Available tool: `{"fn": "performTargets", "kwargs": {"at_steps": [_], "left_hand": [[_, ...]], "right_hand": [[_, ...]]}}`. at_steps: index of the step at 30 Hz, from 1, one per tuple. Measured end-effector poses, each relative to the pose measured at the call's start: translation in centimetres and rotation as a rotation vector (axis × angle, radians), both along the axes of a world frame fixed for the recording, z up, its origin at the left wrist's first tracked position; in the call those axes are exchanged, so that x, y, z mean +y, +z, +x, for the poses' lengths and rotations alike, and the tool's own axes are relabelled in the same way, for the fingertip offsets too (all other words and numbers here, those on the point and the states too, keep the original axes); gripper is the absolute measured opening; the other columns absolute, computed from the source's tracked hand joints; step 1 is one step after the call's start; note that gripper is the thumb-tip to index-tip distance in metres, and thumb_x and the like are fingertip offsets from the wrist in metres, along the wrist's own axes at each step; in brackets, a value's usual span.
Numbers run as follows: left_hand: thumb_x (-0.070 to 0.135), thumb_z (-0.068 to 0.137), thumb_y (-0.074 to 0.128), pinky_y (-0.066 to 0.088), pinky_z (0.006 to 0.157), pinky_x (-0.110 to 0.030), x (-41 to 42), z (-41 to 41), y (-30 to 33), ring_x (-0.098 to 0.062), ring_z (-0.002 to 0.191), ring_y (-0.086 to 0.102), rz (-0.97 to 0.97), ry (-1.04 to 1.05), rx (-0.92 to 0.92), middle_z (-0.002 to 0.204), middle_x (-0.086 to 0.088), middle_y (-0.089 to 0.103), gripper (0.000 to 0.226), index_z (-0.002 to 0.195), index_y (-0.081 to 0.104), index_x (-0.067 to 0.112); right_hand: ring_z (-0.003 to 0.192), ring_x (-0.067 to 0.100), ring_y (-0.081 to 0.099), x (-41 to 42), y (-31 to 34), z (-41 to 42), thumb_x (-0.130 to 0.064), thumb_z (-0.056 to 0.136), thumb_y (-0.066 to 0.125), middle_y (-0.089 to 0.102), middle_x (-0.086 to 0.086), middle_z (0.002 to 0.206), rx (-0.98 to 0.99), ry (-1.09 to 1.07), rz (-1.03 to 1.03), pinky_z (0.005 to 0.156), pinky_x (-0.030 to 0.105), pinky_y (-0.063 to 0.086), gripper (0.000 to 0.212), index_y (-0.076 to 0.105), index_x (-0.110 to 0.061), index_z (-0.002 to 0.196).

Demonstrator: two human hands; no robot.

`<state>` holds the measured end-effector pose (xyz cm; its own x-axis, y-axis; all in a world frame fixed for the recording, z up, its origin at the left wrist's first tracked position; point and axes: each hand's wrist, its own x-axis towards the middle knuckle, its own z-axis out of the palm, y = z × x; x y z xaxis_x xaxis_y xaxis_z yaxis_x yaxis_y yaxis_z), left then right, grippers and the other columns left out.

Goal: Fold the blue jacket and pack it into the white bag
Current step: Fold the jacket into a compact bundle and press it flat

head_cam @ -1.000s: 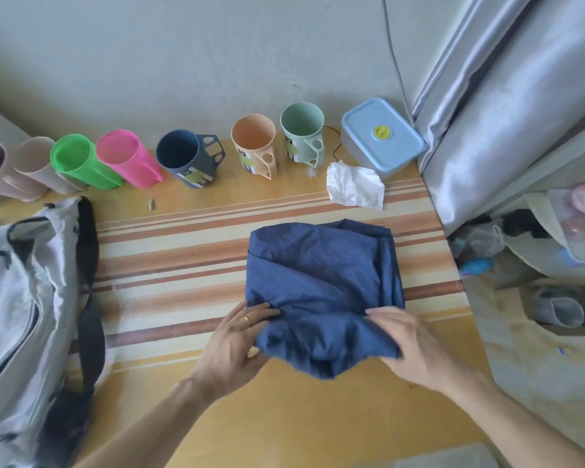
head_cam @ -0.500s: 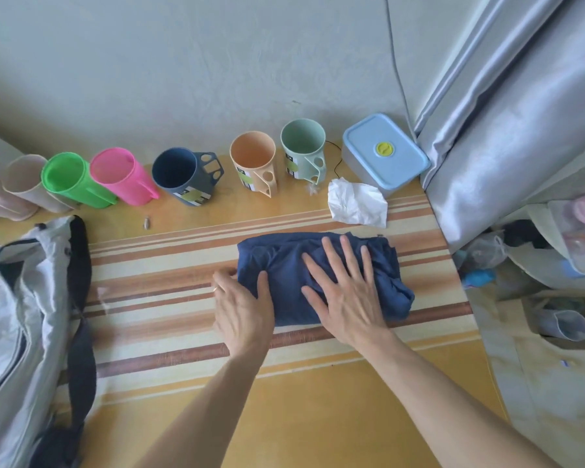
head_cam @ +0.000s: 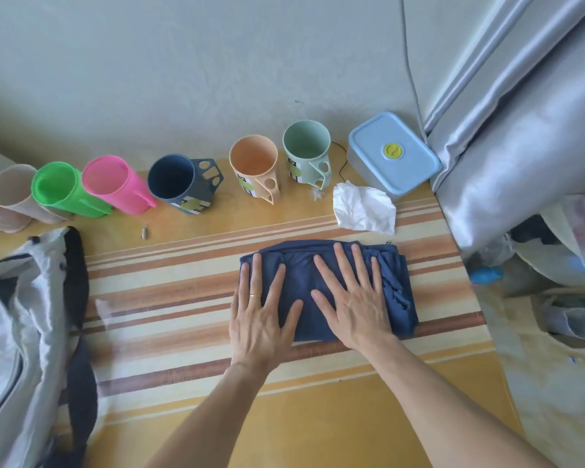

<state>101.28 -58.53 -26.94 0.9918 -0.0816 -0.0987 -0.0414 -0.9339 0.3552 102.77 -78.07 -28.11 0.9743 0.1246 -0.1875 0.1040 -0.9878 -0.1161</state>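
The blue jacket lies folded into a small thick rectangle on the striped table, right of centre. My left hand presses flat on its left part, fingers spread, a ring on one finger. My right hand lies flat on its middle and right part, fingers also spread. Neither hand grips the cloth. The white bag with dark straps lies at the left edge of the table, well apart from the jacket and partly out of frame.
Several cups stand along the back wall: green, pink, dark blue, peach, mint. A blue lidded box and crumpled white tissue sit behind the jacket. A grey curtain hangs right.
The jacket's near half was folded over away from me, making a smaller bundle. Both hands went from holding its near edge to pressing flat on top, the left sliding further onto it.
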Motion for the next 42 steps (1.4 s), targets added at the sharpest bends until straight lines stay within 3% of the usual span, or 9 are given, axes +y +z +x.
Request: {"fn": "performTargets", "kwargs": {"at_steps": [5,8,12,18,22,25,31,35,42], "left_hand": [[0.045,0.08,0.077,0.052,0.088,-0.045,-1.2,-1.0,3.8,-0.031,0.121,0.056,-0.387,0.591,0.154,0.138,-0.007,0.053,0.08,0.145,0.035,0.025],[0.047,0.076,0.08,0.052,0.09,-0.044,-0.8,0.2,4.2,-0.032,0.112,0.06,-0.492,0.851,0.375,0.121,-0.009,0.063,0.078,0.136,0.044,0.011],[0.033,0.077,0.081,0.053,0.062,-0.033,-1.0,1.2,6.3,-0.026,0.085,0.068,-0.683,0.841,0.413,0.087,-0.003,0.071,0.029,0.094,0.067,0.014],[0.061,0.09,0.05,0.047,0.084,-0.029,-7.4,-0.3,8.9,-0.009,0.104,0.057,-0.622,0.134,0.231,0.102,0.01,0.062,0.029,0.097,0.067,0.038],[0.035,0.104,0.029,0.04,0.101,-0.047,-11.1,-1.6,4.1,-0.03,0.136,0.037,-0.236,-0.42,0.117,0.144,0.003,0.053,0.027,0.111,0.055,0.029],[0.033,0.101,0.032,0.035,0.112,-0.044,-12.7,-1.6,3.6,-0.03,0.131,0.038,-0.203,-0.422,0.152,0.152,-0.001,0.045,0.041,0.136,0.054,0.035],[0.034,0.093,0.037,0.046,0.11,-0.051,-12.8,0.8,3.2,-0.039,0.138,0.046,-0.106,-0.446,-0.053,0.154,-0.012,0.049,0.054,0.139,0.058,0.017],[0.043,0.098,0.033,0.027,0.122,-0.054,-12.3,0.8,0.1,-0.036,0.158,0.005,0.051,-0.587,0.016,0.171,-0.014,0.006,0.065,0.16,0.026,0.025],[0.03,0.106,0.028,0.017,0.127,-0.052,-12.9,0.8,-2.1,-0.03,0.159,-0.002,-0.058,-0.564,0.015,0.172,-0.01,-0.001,0.057,0.162,0.016,0.029]], "right_hand": [[0.157,0.038,0.011,1.3,2.1,-0.3,-0.05,0.1,0.044,0.021,0.016,0.168,-0.103,-0.069,-0.011,0.124,0.058,0.013,0.063,0.033,-0.024,0.157],[0.127,0.038,0.054,3.1,3.4,-2.2,-0.014,0.089,0.069,0.058,0.017,0.138,-0.322,-0.058,0.092,0.101,0.047,0.046,0.04,0.064,-0.013,0.129],[0.099,0.018,0.057,3.7,3.5,-3.5,-0.032,0.102,0.047,0.062,-0.002,0.115,-0.096,-0.095,0.345,0.084,0.035,0.054,0.033,0.063,-0.016,0.127],[0.108,0.012,0.072,-0.9,9.2,-1.1,-0.06,0.1,0.039,0.079,-0.002,0.11,0.485,-0.894,1.782,0.085,0.023,0.055,0.053,0.072,-0.022,0.117],[0.104,0.025,0.07,-4.8,7.6,-2.0,-0.046,0.085,0.075,0.074,0.003,0.107,0.023,-0.909,0.816,0.082,0.035,0.054,0.049,0.059,-0.015,0.118],[0.123,0.035,0.055,-7.3,5.0,-3.2,-0.019,0.087,0.073,0.058,0.013,0.134,-0.223,-0.658,0.339,0.094,0.046,0.052,0.063,0.046,-0.012,0.144],[0.152,0.037,0.026,-9.7,2.3,-4.2,0.004,0.092,0.052,0.017,0.019,0.167,-0.264,-0.327,0.29,0.117,0.048,0.038,0.078,0.027,-0.025,0.16],[0.157,0.03,0.011,-10.7,0.4,-4.6,-0.033,0.103,0.032,0.009,0.008,0.171,-0.119,-0.302,0.293,0.121,0.052,0.027,0.061,0.017,-0.028,0.162],[0.158,0.027,0.007,-11.2,-1.4,-4.0,-0.048,0.106,0.027,0.012,0.01,0.17,-0.12,-0.309,0.219,0.126,0.049,0.02,0.061,0.014,-0.027,0.162]]}}
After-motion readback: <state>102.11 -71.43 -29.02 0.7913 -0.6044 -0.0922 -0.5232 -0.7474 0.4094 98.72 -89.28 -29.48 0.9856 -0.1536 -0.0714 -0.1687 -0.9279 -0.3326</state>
